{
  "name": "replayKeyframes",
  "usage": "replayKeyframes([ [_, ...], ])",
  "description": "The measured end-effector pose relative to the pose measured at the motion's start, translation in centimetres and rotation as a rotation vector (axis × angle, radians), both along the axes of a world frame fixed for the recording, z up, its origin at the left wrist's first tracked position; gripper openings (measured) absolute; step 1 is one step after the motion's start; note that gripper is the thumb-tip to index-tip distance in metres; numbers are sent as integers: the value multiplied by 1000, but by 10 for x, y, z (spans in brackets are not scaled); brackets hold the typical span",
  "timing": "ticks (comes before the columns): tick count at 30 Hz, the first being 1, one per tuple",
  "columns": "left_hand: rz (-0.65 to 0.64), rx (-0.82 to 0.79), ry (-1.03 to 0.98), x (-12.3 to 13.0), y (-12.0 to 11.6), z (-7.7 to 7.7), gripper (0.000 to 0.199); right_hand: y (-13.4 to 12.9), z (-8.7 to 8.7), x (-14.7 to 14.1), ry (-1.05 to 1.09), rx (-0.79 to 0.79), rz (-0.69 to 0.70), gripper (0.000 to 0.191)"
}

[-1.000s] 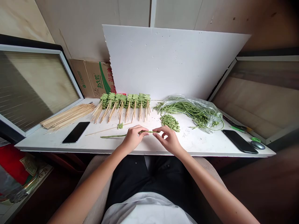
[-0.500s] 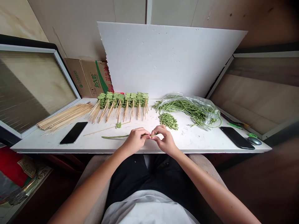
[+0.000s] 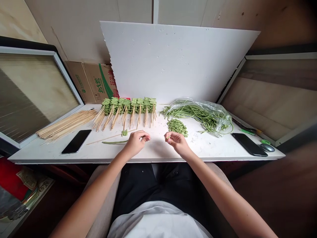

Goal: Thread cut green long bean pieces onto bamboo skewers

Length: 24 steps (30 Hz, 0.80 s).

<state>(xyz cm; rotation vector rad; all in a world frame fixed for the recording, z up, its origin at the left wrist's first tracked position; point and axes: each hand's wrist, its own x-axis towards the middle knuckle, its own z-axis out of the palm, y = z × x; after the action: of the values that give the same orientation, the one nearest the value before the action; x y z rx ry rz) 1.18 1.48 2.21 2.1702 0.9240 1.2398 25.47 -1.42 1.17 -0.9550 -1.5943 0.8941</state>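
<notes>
My left hand [image 3: 137, 142] is closed around a long green bean [image 3: 115, 142], which sticks out to the left over the table. My right hand [image 3: 175, 142] pinches a short green bean piece [image 3: 168, 137] between thumb and fingers. A gap separates the two hands. Beyond my left hand, a few short pieces [image 3: 124, 132] sit on a single wooden skewer [image 3: 100, 139]. A heap of cut bean pieces [image 3: 177, 127] lies just behind my right hand. Skewered bean bundles [image 3: 133, 107] stand in a row farther back, sticks pointing towards me.
Loose skewers [image 3: 66, 124] and a black phone [image 3: 76, 141] lie on the left. Long beans [image 3: 195, 114] spill from a clear plastic bag [image 3: 218, 114] at the right. Another phone [image 3: 249, 144] lies near the right edge. A white board [image 3: 178, 62] leans behind.
My hands, earlier together on the bean, have moved apart. A short piece is now in my right hand, and the long part has shifted left with my left hand.
</notes>
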Motion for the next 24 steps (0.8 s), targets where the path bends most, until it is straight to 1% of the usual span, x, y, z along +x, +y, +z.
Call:
replayKeyframes([
  [2, -5, 18, 13, -2, 0, 3, 12, 5, 0, 10, -138, 73, -109, 26],
  [5, -104, 6, 8, 2, -5, 5, 20, 13, -12, 18, -442, 207, -251, 23],
  [7, -160, -19, 8, 5, -8, 2, 26, 18, -23, 20, -579, 257, -289, 22],
  [8, -169, -34, 8, 6, -8, 0, 26, 19, -28, 21, -621, 268, -290, 22],
  [10, -141, -64, 0, 7, -7, -6, 26, 19, -32, 20, -662, 284, -284, 24],
  [12, -91, -82, -5, 7, -6, -11, 29, 15, -27, 17, -647, 316, -267, 29],
  [14, -61, -81, 1, 7, -5, -14, 34, 7, -17, 10, -579, 341, -220, 34],
  [16, -71, -75, 12, 8, -5, -15, 37, -3, -6, 1, -488, 301, -142, 36],
  [18, -101, -80, 12, 10, -6, -16, 38, -9, 1, -8, -403, 252, -110, 32],
  [20, -120, -93, 23, 10, -7, -15, 42, -11, 2, -13, -348, 216, -105, 28],
  [22, -103, -96, 48, 9, -7, -13, 42, -9, 2, -11, -309, 172, -117, 29],
  [24, -65, -79, 71, 7, -7, -11, 32, -5, 2, -6, -281, 123, -130, 31],
])
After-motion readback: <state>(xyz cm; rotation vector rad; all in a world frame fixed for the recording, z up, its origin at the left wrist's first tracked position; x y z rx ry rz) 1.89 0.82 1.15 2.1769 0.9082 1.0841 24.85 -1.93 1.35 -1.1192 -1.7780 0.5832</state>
